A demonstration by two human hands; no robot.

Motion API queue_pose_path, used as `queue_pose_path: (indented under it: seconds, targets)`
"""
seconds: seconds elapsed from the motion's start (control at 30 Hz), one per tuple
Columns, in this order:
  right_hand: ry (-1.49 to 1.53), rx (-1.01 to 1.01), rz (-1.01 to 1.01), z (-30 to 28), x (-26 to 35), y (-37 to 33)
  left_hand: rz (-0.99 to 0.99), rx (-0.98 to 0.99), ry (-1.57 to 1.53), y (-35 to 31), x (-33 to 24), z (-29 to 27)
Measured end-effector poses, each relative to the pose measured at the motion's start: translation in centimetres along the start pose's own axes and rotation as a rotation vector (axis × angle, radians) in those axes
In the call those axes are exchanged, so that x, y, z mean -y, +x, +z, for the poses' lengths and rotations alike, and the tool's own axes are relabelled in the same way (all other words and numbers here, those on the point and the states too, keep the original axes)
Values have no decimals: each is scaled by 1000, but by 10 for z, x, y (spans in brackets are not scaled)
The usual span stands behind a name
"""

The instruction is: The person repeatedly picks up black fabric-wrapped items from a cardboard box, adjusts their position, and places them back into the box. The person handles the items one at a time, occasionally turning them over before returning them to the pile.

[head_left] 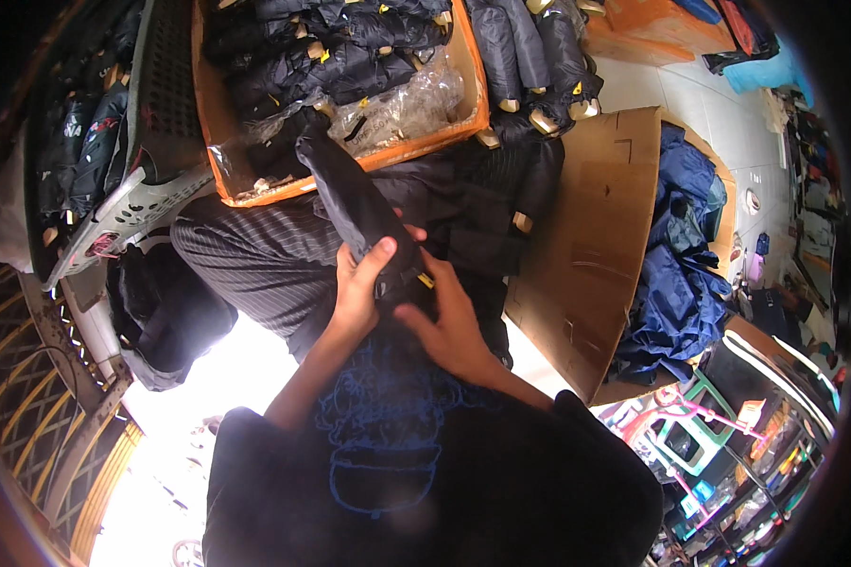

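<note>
A folded black umbrella [350, 194] slants across my lap, its far end over the near rim of the orange-edged box. My left hand [357, 286] is wrapped round its lower part, thumb laid along the top. Close beside it, my right hand [451, 326] curls about the umbrella's near end, with its thumb apart from the cloth. A small yellow tag [425, 281] shows between the hands. Part of the near end is lost against my dark shirt.
An orange-edged box [350, 163] ahead holds several black umbrellas and clear plastic. More umbrellas [511, 47] lie right of it. On the right, a cardboard box [586, 246] contains blue cloth [676, 283]. A grey perforated basket [165, 85] stands left, above a dark bag [175, 312].
</note>
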State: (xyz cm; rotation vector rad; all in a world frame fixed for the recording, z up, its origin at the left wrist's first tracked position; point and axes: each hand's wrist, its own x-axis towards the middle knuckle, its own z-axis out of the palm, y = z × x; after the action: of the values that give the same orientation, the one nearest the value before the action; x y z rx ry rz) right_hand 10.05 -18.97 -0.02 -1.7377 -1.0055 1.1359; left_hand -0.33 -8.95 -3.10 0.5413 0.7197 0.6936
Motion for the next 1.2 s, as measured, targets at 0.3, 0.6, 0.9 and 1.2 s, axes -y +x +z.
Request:
queue_pose_path:
  seconds: [0.3, 0.6, 0.9, 1.2]
  targets:
    - [-313, 151, -85, -7, 5, -5, -29, -63, -51, -16, 16, -14]
    - [-271, -52, -353, -18, -5, -5, -158, 62, -24, -12, 26, -25]
    - [-263, -44, -363, -20, -21, -5, -288, 27, -55, -16, 28, -24]
    - [-241, -6, -321, -23, -20, -6, -166, 10, -60, -13, 25, -13]
